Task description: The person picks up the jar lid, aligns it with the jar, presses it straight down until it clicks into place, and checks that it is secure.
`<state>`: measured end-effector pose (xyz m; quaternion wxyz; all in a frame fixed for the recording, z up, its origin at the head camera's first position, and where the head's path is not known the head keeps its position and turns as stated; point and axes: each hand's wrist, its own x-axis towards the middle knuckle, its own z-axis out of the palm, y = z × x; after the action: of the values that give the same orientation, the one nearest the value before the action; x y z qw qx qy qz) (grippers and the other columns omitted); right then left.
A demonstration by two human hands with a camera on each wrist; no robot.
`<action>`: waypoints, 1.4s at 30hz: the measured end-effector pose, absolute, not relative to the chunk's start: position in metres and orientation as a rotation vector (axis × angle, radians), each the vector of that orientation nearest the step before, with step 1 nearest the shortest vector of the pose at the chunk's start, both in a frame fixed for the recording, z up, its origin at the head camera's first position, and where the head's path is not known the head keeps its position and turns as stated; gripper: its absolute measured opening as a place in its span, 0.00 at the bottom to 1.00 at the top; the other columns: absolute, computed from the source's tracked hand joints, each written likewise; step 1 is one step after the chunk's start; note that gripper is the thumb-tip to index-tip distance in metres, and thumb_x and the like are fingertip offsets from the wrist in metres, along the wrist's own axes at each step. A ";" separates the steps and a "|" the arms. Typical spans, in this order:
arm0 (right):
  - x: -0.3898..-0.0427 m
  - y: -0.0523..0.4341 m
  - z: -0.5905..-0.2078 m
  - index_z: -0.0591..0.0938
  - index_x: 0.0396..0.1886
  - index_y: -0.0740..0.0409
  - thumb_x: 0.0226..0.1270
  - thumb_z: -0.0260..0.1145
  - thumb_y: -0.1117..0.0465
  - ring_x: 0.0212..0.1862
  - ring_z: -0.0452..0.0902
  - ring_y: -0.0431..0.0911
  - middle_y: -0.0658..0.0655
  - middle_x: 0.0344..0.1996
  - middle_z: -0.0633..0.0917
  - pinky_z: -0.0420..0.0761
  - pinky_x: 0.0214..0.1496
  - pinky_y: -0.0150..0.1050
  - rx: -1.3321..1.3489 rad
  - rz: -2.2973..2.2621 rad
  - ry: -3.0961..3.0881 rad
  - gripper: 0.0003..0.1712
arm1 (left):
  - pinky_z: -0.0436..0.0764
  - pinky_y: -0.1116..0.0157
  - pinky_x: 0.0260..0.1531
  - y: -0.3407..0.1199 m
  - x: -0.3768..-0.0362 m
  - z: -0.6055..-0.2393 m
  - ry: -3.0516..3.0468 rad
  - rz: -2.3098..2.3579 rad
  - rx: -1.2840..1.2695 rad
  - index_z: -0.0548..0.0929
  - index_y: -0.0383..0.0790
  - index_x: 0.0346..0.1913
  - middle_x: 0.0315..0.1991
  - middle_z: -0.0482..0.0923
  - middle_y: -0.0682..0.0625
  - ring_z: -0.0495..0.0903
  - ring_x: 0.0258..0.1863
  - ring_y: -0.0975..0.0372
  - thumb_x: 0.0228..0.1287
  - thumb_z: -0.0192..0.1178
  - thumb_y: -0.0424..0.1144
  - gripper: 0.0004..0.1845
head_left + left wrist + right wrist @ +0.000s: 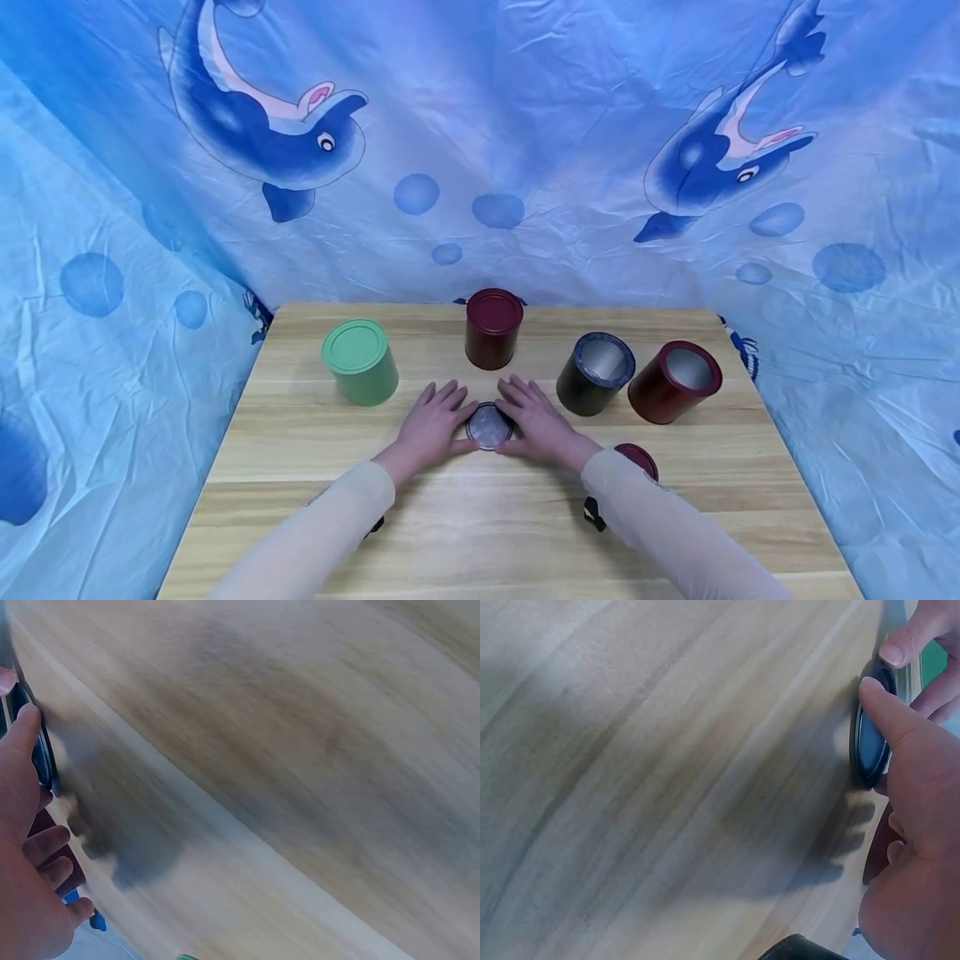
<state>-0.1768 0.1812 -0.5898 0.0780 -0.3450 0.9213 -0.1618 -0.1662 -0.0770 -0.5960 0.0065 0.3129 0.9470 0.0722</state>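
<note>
A small round lid [489, 427] with a dark rim and grey centre lies in the middle of the wooden table. My left hand [435, 427] holds its left side between thumb and index finger. The opposite side is held the same way by my right hand [536, 425]. Both wrist views show the thumbs at the dark edge of the lid, seen at a slant as a black disc [870, 742] in the right one. Behind the hands stands a dark red can [492, 333] with its lid on. An open black can [587, 390] is right of the right hand.
A green lidded can [363, 367] stands at the back left. At the right, an open dark red can [660, 392] leans in view beside the black one. A dark red lid [637, 457] lies partly hidden behind the right sleeve [637, 500]. Blue dolphin cloth [480, 125] surrounds the table [480, 542].
</note>
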 end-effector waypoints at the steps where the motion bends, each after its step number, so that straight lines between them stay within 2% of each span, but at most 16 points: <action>1: -0.176 0.181 -0.590 0.76 0.75 0.65 0.65 0.79 0.40 0.85 0.50 0.64 0.66 0.83 0.63 0.51 0.85 0.64 -1.041 -0.489 2.760 0.48 | 0.61 0.37 0.78 -0.078 -0.166 -0.596 2.963 0.218 0.988 0.80 0.47 0.74 0.76 0.73 0.39 0.67 0.79 0.43 0.67 0.65 0.71 0.42; 5: -0.175 0.182 -0.591 0.78 0.74 0.65 0.64 0.80 0.41 0.84 0.52 0.65 0.67 0.81 0.65 0.53 0.83 0.66 -1.083 -0.499 2.774 0.47 | 0.62 0.37 0.78 -0.083 -0.166 -0.598 2.966 0.213 1.020 0.81 0.47 0.73 0.76 0.73 0.39 0.67 0.79 0.43 0.66 0.65 0.71 0.42; 18: -0.175 0.185 -0.591 0.78 0.76 0.57 0.65 0.77 0.35 0.86 0.48 0.59 0.61 0.83 0.64 0.46 0.86 0.64 -1.077 -0.392 2.778 0.48 | 0.60 0.38 0.79 -0.091 -0.167 -0.599 2.945 0.215 1.043 0.80 0.47 0.74 0.77 0.72 0.40 0.65 0.80 0.43 0.63 0.67 0.73 0.45; 32: -0.177 0.186 -0.598 0.80 0.73 0.59 0.61 0.80 0.37 0.84 0.54 0.61 0.64 0.80 0.68 0.53 0.83 0.67 -1.142 -0.438 2.815 0.48 | 0.62 0.38 0.78 -0.090 -0.170 -0.598 2.956 0.210 1.084 0.83 0.46 0.72 0.75 0.74 0.40 0.66 0.79 0.44 0.60 0.69 0.72 0.44; 42: -0.177 0.184 -0.598 0.82 0.72 0.59 0.59 0.82 0.37 0.85 0.54 0.61 0.64 0.81 0.68 0.51 0.83 0.68 -1.085 -0.514 2.795 0.47 | 0.63 0.39 0.78 -0.092 -0.171 -0.602 2.969 0.163 1.114 0.83 0.46 0.72 0.75 0.75 0.41 0.67 0.79 0.45 0.61 0.66 0.74 0.45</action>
<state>-0.1772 0.1841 -0.5979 0.0498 -0.3563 0.9176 -0.1689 -0.1710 -0.0920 -0.6025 -0.0170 0.3508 0.9349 0.0513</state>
